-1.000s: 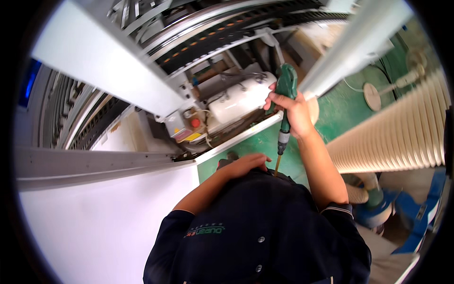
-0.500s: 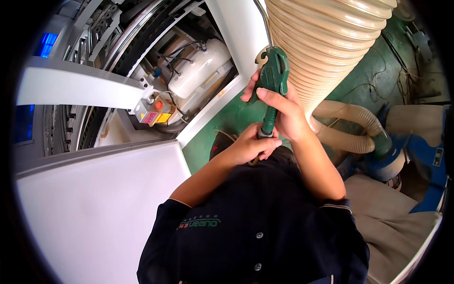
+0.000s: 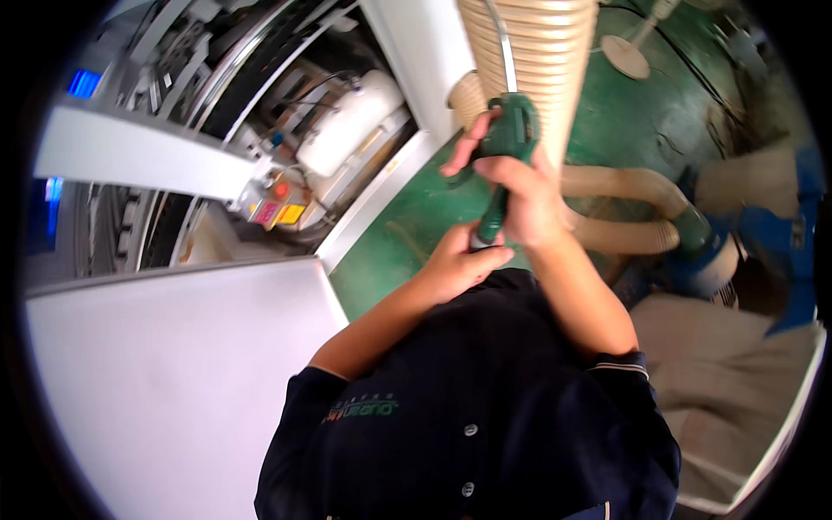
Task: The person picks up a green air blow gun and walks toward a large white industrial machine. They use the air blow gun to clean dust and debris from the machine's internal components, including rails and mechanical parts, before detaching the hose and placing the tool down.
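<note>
A green air blow gun (image 3: 516, 121) with a thin, bent metal nozzle (image 3: 508, 61) points away from me. My right hand (image 3: 530, 195) is wrapped round its body, thumb across the near side and fingers reaching round to the left. My left hand (image 3: 459, 264) grips the lower end of the handle by the grey fitting (image 3: 482, 241). Whatever leads on from the fitting is hidden behind the left hand. Just past the gun hangs a wide, ribbed beige duct (image 3: 542, 39), which the nozzle crosses in the picture.
On the left a machine bay holds a white tank (image 3: 351, 121) and a small box with coloured labels (image 3: 276, 204). A white panel (image 3: 173, 373) lies near left. To the right stand a blue machine (image 3: 793, 251), bent beige hoses (image 3: 620, 234) and a greyish-brown bag (image 3: 728, 373).
The gun has turned slightly, and more of its nozzle shows. The wide duct appears narrower and farther left, with the floor and a white stand base now visible beyond it. Both hands keep their hold.
</note>
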The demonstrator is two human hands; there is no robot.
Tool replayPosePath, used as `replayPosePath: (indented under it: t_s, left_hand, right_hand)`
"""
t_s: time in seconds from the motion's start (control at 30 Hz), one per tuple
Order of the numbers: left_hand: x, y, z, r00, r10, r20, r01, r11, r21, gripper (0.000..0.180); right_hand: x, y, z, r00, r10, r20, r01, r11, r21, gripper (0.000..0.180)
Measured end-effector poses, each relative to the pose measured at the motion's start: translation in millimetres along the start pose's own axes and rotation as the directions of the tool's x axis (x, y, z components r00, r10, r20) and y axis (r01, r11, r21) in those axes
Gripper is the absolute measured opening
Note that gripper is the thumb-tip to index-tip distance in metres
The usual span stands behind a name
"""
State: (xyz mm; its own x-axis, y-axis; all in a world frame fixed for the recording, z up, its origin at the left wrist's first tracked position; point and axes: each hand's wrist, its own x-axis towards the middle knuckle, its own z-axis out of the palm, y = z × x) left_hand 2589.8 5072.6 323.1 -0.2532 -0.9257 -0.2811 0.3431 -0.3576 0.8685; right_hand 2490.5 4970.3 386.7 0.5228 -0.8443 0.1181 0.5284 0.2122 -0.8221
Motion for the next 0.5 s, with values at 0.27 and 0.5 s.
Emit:
replayPosePath:
  t_s: [0.27, 0.5]
  left_hand:
    - [-66.3, -33.6, 6.3, 0.947, 0.257, -0.194, -0.21, 0.95, 0.232, 0.015]
    - [-91.8, -38.5, 1.3, 0.965, 0.158, 0.21, -0.211, 0.941, 0.264, 0.019]
  right_hand:
    - [-67.1, 41.5, 47.9, 0.981, -0.122, -0.149, 0.107, 0.989, -0.105, 0.039]
    - [-124.0, 32.8, 62.4, 0.941, -0.249, -0.23, 0.227, 0.967, -0.119, 0.051]
